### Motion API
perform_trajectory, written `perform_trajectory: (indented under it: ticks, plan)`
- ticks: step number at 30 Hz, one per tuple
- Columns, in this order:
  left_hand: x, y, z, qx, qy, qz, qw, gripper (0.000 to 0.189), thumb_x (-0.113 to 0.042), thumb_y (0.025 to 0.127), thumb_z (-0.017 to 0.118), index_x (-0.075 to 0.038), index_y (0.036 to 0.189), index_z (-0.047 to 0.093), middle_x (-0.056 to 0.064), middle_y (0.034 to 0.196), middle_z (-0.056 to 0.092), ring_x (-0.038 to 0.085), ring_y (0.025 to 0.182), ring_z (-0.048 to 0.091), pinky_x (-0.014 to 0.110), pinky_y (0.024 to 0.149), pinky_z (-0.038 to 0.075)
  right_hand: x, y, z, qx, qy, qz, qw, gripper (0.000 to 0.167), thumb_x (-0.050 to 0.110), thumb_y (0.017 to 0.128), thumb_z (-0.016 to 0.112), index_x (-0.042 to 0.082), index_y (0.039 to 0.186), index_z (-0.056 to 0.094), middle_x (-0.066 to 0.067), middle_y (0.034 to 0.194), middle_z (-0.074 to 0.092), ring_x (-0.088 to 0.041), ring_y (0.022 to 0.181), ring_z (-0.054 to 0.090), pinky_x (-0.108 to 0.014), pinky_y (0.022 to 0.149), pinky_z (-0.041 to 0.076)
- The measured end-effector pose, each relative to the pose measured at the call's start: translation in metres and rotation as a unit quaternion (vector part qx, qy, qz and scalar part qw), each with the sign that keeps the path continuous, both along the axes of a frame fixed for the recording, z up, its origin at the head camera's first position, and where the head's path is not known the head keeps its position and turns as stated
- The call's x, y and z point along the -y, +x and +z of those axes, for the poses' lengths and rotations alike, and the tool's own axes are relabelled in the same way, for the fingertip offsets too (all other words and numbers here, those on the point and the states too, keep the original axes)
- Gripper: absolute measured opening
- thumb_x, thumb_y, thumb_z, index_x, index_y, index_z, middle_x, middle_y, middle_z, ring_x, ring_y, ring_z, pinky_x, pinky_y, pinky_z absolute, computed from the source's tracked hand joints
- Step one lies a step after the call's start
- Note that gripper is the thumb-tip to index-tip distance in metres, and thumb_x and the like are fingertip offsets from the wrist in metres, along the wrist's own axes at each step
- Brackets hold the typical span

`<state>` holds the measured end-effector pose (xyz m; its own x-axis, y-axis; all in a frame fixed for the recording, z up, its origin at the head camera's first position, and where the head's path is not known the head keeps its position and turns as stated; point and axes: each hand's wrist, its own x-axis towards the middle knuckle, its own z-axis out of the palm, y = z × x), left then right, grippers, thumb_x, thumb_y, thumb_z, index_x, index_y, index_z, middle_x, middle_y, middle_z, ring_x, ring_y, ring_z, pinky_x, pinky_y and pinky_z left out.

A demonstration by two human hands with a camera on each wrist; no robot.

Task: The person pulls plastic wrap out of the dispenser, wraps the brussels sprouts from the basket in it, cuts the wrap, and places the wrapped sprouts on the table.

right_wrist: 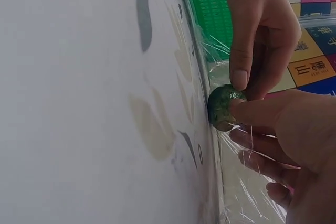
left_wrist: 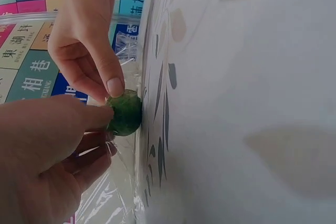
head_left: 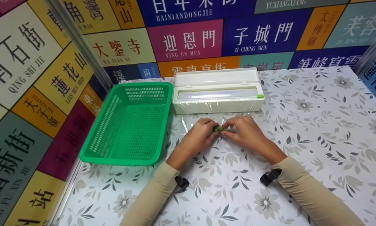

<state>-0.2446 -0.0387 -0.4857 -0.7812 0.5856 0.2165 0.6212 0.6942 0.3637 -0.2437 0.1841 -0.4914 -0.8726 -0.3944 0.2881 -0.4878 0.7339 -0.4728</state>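
Observation:
Between both hands, low on the table, is a small round green fruit [head_left: 218, 129], its skin glossy under clear film. My left hand [head_left: 200, 133] pinches its left side with thumb and fingers. From the other side my right hand [head_left: 246, 131] grips it the same way. In the left wrist view the fruit [left_wrist: 126, 114] sits right at the tabletop, the thumbs on its near side. Crinkled cling film [left_wrist: 105, 198] stretches out behind the fingers. The right wrist view shows the fruit [right_wrist: 223, 106] with shiny film [right_wrist: 247, 182] around it.
Just beyond the hands stands a white cling film box [head_left: 219, 107], its lid [head_left: 217, 77] raised and a green slider [head_left: 260, 96] at its right end. Left of it is a green perforated basket [head_left: 167, 103]. A floral cloth [head_left: 332, 131] covers the table; printed panels [head_left: 188, 40] wall the back.

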Motion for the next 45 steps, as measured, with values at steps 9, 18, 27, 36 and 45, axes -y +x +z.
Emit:
perform_trajectory:
  ticks: [9,18,27,36,45]
  plan:
    - [0.0,-0.002,-0.001,-0.001,-0.005,0.013,0.9999,0.04,-0.011,0.1,0.077,-0.013,0.14,0.07,0.009,0.13,0.074,0.026,0.127,0.068,0.038,0.108,0.058,0.0,0.001,0.001,-0.023,0.024,-0.009,0.9994,0.037,0.026,0.093,0.086,0.013,0.127,0.079,-0.01,0.126,0.08,-0.035,0.117,0.071,-0.053,0.103,0.046]
    - [-0.003,-0.004,0.001,0.005,-0.033,0.012,0.9994,0.047,-0.019,0.101,0.078,-0.008,0.145,0.067,0.011,0.136,0.073,0.028,0.132,0.067,0.038,0.112,0.057,0.002,0.002,0.002,-0.023,0.057,0.012,0.998,0.037,0.035,0.097,0.081,0.013,0.127,0.08,-0.01,0.117,0.082,-0.032,0.113,0.069,-0.055,0.101,0.044]
    - [-0.008,-0.005,-0.001,-0.066,-0.036,0.005,0.9972,0.032,-0.006,0.101,0.073,-0.002,0.134,0.073,0.016,0.132,0.068,0.031,0.127,0.066,0.037,0.108,0.058,0.001,-0.001,0.001,-0.009,0.091,0.014,0.9957,0.047,0.038,0.094,0.084,0.008,0.13,0.079,-0.012,0.12,0.075,-0.034,0.117,0.061,-0.055,0.102,0.042]
    - [-0.005,-0.01,-0.003,-0.051,-0.014,0.024,0.9983,0.025,-0.007,0.102,0.073,-0.006,0.127,0.071,0.014,0.118,0.074,0.029,0.116,0.071,0.04,0.101,0.061,0.006,-0.006,-0.002,-0.054,0.023,0.003,0.9983,0.041,0.026,0.087,0.091,0.008,0.121,0.076,-0.01,0.114,0.079,-0.034,0.114,0.067,-0.053,0.103,0.046]
    - [-0.005,-0.014,-0.003,-0.036,-0.001,0.025,0.999,0.025,-0.012,0.101,0.077,-0.005,0.123,0.071,0.013,0.123,0.072,0.028,0.118,0.07,0.038,0.103,0.06,0.007,-0.014,-0.001,-0.023,0.036,-0.007,0.9991,0.034,0.023,0.09,0.088,0.008,0.119,0.08,-0.01,0.115,0.081,-0.035,0.117,0.068,-0.055,0.107,0.045]
